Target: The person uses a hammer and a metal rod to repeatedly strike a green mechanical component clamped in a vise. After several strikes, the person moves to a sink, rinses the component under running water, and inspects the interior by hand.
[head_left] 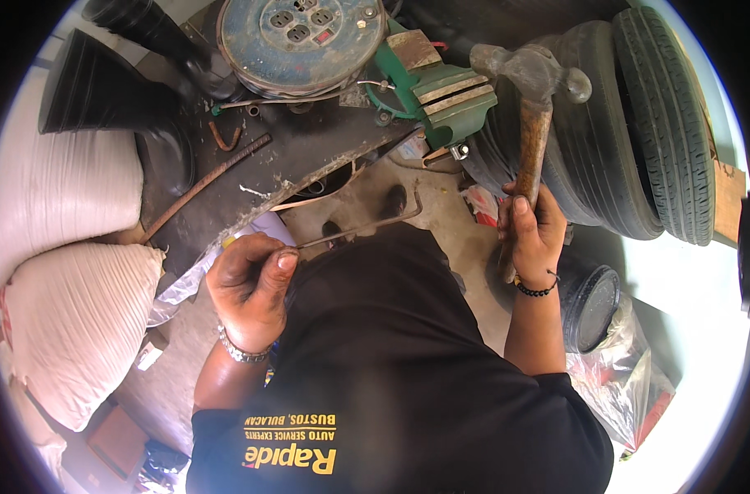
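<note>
My left hand (251,284) is closed around one end of a thin metal rod (362,226), which reaches to the right and bends upward at its far end. In my right hand (535,235) is a ball-peen hammer (535,123), gripped by its worn wooden handle with the head up. Beyond the hands, a green bench vise (445,90) is mounted at the corner of the dark workbench (301,148). The hammer head hangs just right of the vise, and the rod is nearer to me, apart from it.
On the bench are a round cord reel (268,49), a ribbed steel bar (210,185), a small bent rod (225,138) and black rubber boots (111,99). Full sacks (78,321) fill the left. Tires (667,123) stand at right, above a black bucket (593,309) and plastic bag (626,379).
</note>
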Demonstrator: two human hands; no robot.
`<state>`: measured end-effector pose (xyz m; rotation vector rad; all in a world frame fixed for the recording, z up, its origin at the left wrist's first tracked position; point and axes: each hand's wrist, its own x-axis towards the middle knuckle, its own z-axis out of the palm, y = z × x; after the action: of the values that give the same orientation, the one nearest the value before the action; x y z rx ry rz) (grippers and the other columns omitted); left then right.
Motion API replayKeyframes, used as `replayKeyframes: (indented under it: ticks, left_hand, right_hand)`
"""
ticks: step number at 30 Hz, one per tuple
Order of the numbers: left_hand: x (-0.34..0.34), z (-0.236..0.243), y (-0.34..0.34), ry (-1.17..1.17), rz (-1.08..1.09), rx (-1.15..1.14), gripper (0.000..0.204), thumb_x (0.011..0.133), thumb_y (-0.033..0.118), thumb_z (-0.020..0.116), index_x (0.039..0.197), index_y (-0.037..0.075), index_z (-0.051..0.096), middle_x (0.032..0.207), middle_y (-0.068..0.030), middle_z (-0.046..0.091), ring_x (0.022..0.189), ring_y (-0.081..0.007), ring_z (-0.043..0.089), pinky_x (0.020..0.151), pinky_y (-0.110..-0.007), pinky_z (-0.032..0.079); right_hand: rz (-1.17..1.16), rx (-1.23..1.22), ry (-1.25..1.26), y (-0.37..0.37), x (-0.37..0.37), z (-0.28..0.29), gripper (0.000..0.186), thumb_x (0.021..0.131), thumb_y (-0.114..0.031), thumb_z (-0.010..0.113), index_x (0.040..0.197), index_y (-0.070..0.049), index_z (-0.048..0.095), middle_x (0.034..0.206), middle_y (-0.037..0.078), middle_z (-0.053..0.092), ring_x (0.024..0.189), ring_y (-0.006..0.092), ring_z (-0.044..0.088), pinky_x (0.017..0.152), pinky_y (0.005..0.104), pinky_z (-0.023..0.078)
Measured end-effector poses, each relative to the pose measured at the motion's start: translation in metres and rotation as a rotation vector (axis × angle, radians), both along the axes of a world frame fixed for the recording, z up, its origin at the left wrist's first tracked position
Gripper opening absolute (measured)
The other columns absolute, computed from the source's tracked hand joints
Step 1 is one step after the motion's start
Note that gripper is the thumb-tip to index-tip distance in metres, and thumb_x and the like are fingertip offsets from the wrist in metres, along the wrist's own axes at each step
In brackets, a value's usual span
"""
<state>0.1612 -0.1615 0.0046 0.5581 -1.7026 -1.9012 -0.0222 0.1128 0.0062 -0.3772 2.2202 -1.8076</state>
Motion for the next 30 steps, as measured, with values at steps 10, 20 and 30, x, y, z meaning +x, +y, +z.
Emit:
replayKeyframes:
  ticks: [10,20,30]
  left_hand:
    - [0.041,-0.079,-0.023,-0.193,0.2,0.612,0.015,0.1,0.016,0.063,0.103,0.001,0.06,0.07,0.0019,0.051,0.057,-0.0072,0.041,0.054,-0.024,0.035]
    - [0.079,-0.105,0.006,-0.055,0.203,0.778,0.028,0.1,0.015,0.061,0.12,-0.004,0.063,0.089,-0.0036,0.058,0.07,-0.0139,0.05,0.064,-0.031,0.042]
    - [-0.042,-0.005,0.016,-0.295,0.053,-0.953,0.02,0.081,0.005,0.076,0.101,0.006,0.073,0.076,-0.0078,0.057,0.062,-0.0231,0.058,0.056,-0.033,0.046]
  right_hand:
    - [0.344,0.371,0.267,0.004,-0.002,-0.04,0.031,0.091,-0.016,0.066,0.113,0.005,0.061,0.076,0.011,0.059,0.066,0.0181,0.058,0.062,0.033,0.047]
    - [0.63,0.527,0.124,-0.076,0.008,-0.098,0.044,0.089,-0.026,0.069,0.117,0.006,0.059,0.09,0.024,0.067,0.081,0.038,0.067,0.076,0.0404,0.053]
    - [0.101,0.126,0.003,0.011,-0.017,-0.06,0.031,0.092,-0.009,0.067,0.117,0.003,0.053,0.096,0.006,0.061,0.086,0.0127,0.057,0.078,0.0275,0.048]
